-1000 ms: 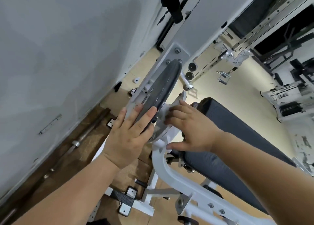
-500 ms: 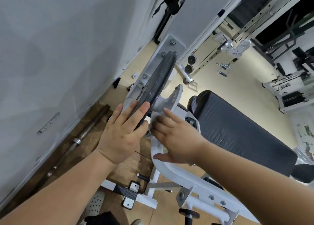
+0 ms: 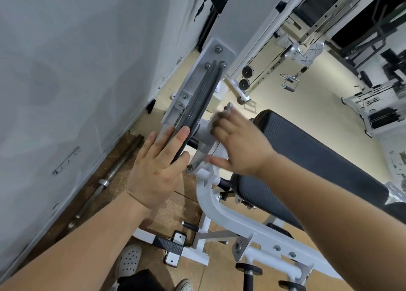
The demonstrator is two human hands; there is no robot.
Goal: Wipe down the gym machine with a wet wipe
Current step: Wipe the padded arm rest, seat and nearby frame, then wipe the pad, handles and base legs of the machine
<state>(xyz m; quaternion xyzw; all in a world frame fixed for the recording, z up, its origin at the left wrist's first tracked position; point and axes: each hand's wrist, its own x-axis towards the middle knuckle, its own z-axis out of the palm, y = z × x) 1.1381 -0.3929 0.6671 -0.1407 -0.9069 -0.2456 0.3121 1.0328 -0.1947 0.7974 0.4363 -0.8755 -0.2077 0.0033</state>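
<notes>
The gym machine has a white curved frame point(image 3: 216, 211) and a dark padded bench point(image 3: 307, 159). A dark grey weight plate point(image 3: 197, 106) stands on edge on its sleeve. My left hand point(image 3: 153, 170) lies flat against the plate's lower edge, fingers straight. My right hand point(image 3: 239, 143) presses a white wet wipe point(image 3: 216, 118) onto the white hub and metal disc point(image 3: 202, 156) beside the plate. Most of the wipe is hidden under the fingers, which are blurred.
A grey wall point(image 3: 66, 82) runs close on the left, with a steel barbell point(image 3: 114, 172) lying on the floor along it. A cable machine point(image 3: 285, 55) stands behind. My shoe point(image 3: 129, 260) is near the machine's white foot bar point(image 3: 169, 244).
My right hand has slid the wipe up along the hub, away from me. The left hand stays on the plate. The view has shifted slightly.
</notes>
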